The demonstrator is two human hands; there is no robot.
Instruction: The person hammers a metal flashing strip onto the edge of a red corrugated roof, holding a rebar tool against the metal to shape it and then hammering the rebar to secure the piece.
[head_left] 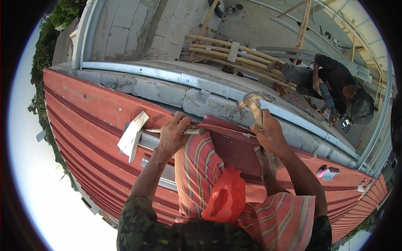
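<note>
My left hand (171,133) is closed around a short ribbed steel rod (193,131), whose narrower tip sticks out toward the left. It rests by the upper edge of the red metal flashing (104,106). My right hand (270,133) grips the wooden handle of a claw hammer (251,101), its worn head raised over the block wall's edge. Between the hands, a strip of the red flashing stands bent and parted at its edge. A red plastic bag (226,194) hangs at my lap over striped cloth, and my bare foot (266,161) is below the right hand.
The ribbed red roof (83,138) slopes away. White offcuts (133,136) and silvery metal strips lie left; a pink item (321,171) lies right. A galvanised channel (159,75) runs along the block wall (167,92). Below, a co-worker (341,85) holds a power tool near bamboo poles (234,56).
</note>
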